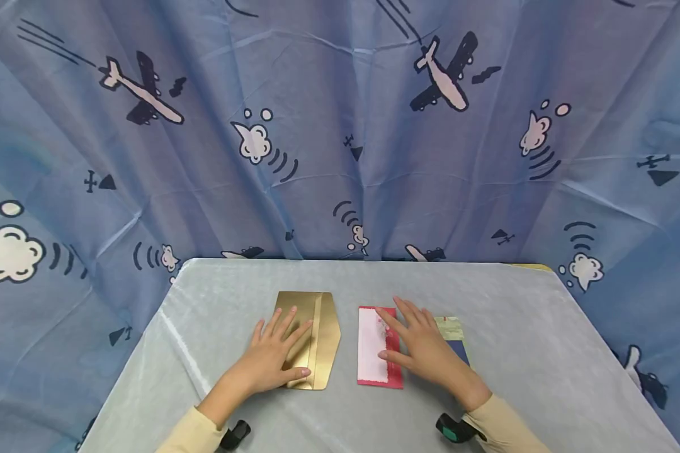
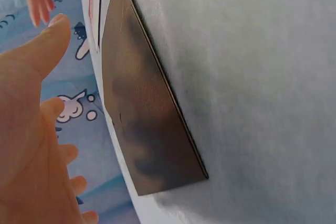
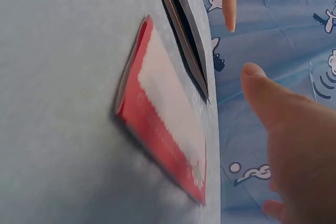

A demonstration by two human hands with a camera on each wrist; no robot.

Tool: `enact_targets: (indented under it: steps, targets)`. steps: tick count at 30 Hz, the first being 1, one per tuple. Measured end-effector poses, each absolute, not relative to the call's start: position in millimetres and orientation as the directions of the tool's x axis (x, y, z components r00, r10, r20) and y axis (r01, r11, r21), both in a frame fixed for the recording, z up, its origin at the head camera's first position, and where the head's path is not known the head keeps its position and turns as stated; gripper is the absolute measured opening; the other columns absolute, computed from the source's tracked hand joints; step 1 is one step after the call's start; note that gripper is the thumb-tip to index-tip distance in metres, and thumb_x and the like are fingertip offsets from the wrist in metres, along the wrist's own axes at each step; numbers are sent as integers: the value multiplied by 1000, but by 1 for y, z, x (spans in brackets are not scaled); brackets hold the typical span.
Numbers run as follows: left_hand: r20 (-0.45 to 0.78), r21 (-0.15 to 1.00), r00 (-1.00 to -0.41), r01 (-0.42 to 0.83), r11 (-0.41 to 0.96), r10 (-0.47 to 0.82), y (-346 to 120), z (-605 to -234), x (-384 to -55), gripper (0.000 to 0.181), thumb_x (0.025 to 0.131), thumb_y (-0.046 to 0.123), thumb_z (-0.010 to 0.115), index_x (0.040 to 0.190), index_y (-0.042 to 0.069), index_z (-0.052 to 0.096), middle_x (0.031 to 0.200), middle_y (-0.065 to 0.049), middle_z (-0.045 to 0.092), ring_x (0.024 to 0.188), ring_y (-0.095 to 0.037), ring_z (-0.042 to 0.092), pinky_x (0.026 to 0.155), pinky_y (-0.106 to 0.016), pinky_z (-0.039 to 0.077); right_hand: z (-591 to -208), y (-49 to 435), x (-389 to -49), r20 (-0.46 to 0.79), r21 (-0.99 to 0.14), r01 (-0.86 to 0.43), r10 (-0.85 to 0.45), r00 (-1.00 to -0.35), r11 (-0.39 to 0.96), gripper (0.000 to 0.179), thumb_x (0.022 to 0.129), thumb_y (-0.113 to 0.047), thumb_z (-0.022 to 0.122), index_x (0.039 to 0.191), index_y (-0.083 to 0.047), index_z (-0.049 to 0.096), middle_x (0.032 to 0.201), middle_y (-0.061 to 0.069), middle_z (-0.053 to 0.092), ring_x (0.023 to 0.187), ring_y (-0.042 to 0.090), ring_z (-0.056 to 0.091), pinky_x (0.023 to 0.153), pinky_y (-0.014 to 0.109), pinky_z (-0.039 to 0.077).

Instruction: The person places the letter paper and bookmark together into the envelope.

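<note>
A gold envelope [image 1: 324, 340] with an angled flap lies on the left part of the table in the head view. Fingers spread, my left hand [image 1: 272, 358] hovers over it; the left wrist view shows a gap between the palm and the envelope [image 2: 147, 114]. To the right lies a red and white card [image 1: 373, 346], which looks folded in the right wrist view. My right hand [image 1: 425, 346] is held above its right side with the fingers extended. Neither hand grips anything. Partly hidden behind the right hand is a flat green and blue piece [image 1: 450, 327].
A pale cloth covers the table [image 1: 515, 352]. Behind it hangs a blue curtain [image 1: 317, 126] printed with planes and clouds. Each wrist wears a black strap, the right one [image 1: 456, 429] with a green patch. Something yellow [image 1: 532, 267] shows at the far right table edge.
</note>
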State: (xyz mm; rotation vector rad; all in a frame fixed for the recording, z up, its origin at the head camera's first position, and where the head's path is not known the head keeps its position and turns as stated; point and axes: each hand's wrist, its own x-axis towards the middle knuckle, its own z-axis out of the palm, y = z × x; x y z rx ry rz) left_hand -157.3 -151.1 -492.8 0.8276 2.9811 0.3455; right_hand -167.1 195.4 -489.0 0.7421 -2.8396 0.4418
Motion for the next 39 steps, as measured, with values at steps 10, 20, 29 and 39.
enact_targets:
  steps: [10, 20, 29, 39]
  targets:
    - [-6, 227, -863, 491, 841, 505, -145, -497, -168, 89, 85, 65, 61, 157, 25, 27, 166, -17, 15, 152, -49, 12, 113, -73, 18, -497, 166, -185, 217, -284, -510, -464, -859, 812, 79, 83, -56, 70, 151, -29, 41, 158, 20, 36, 143, 42, 37, 110, 69, 28]
    - [-20, 260, -873, 465, 846, 487, -140, -502, -177, 89, 85, 64, 63, 157, 25, 29, 166, -19, 16, 151, -49, 14, 111, -74, 20, -501, 131, -203, 164, -278, -528, -502, -849, 803, 80, 86, -62, 63, 153, -28, 37, 159, 21, 33, 143, 44, 37, 111, 68, 29]
    - [-59, 251, -881, 442, 861, 470, -138, -506, -178, 90, 83, 68, 62, 156, 27, 30, 165, -19, 18, 151, -49, 16, 111, -74, 21, -510, 109, -216, 140, -294, -535, -518, -844, 792, 81, 86, -62, 63, 153, -23, 39, 159, 22, 33, 143, 46, 37, 110, 69, 29]
    - [-99, 235, -882, 429, 872, 461, -133, -508, -177, 91, 83, 69, 61, 157, 26, 28, 166, -18, 16, 151, -47, 16, 110, -73, 24, -521, 96, -226, 74, -281, -518, -519, -851, 808, 80, 87, -64, 60, 153, -24, 38, 161, 19, 31, 147, 43, 32, 115, 66, 25]
